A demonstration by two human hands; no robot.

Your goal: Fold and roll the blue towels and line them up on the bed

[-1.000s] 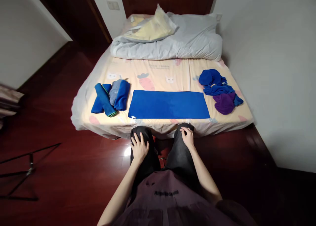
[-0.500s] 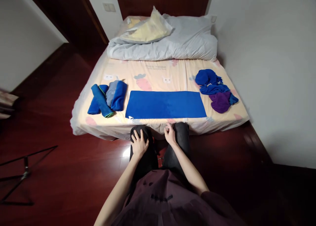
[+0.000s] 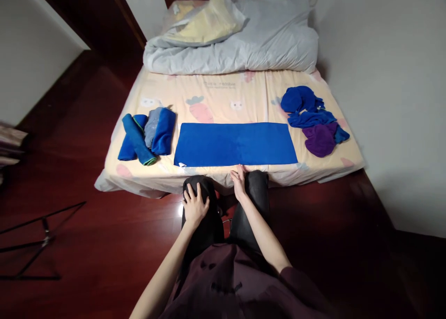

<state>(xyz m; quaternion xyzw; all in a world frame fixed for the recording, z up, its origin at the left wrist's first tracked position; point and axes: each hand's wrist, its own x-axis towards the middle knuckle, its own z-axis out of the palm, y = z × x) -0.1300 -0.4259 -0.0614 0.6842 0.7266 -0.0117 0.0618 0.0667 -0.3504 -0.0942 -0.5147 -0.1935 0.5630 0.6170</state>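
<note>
A blue towel [image 3: 235,144] lies flat and spread along the front of the bed, with a small white tag at its near left corner. My left hand [image 3: 195,205] rests on my left knee, fingers spread, holding nothing. Beside my right knee, my right hand [image 3: 239,182] is open, its fingertips near the towel's front edge. Left of the towel lie rolled cloths: a teal roll with a green edge [image 3: 138,140] across a blue one, and a blue roll [image 3: 163,132] against a grey one [image 3: 152,126]. To the right are crumpled blue cloths [image 3: 301,99] and a purple cloth [image 3: 320,140].
The bed [image 3: 209,107] has a patterned sheet. A grey quilt [image 3: 272,40] and a yellow pillow [image 3: 212,23] lie at its far end. A black metal stand [image 3: 45,240] is on the floor at left. A wall runs along the right.
My right hand has moved slightly forward, toward the towel's front edge, and its fingers have straightened. The view has shifted a little, bringing the bed closer. My left hand stays on the knee.
</note>
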